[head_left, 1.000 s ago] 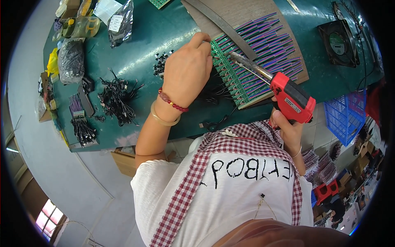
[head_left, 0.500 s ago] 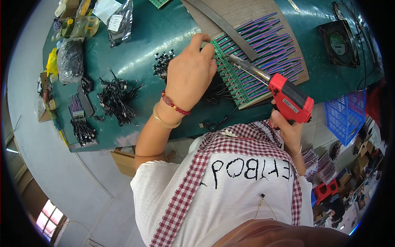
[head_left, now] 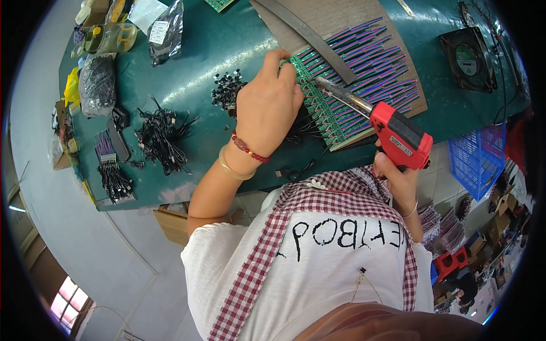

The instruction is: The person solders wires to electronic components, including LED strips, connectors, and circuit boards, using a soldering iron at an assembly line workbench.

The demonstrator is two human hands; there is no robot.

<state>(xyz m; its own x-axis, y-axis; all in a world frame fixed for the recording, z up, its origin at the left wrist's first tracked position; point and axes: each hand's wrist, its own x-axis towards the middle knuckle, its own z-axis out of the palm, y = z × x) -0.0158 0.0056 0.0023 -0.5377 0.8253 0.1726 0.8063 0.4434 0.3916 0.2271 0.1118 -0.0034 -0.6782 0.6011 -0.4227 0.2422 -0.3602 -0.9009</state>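
My right hand [head_left: 396, 183] grips the handle of a red and black soldering gun [head_left: 401, 136]. Its metal tip lies over a row of small green circuit boards [head_left: 318, 102], close to my left fingers. Many striped wires [head_left: 369, 85] run to the right from these boards across a brown board [head_left: 418, 94]. My left hand [head_left: 267, 105] is closed at the boards' left edge, thumb and fingers bent together. What it pinches, if anything, is hidden under the fingers. Across the wires lies a curved grey metal bar [head_left: 313, 40].
Left of my left hand lie small black connectors [head_left: 226, 88] and a bundle of black cables [head_left: 162, 139]. Farther left are a wired board bundle [head_left: 111, 165] and a plastic-wrapped pack [head_left: 96, 85]. A black fan [head_left: 467, 59] stands at the right, above a blue crate [head_left: 476, 159].
My left hand has shifted slightly to the right and turned a little at the wrist, uncovering more of the black connectors. The soldering gun has barely moved.
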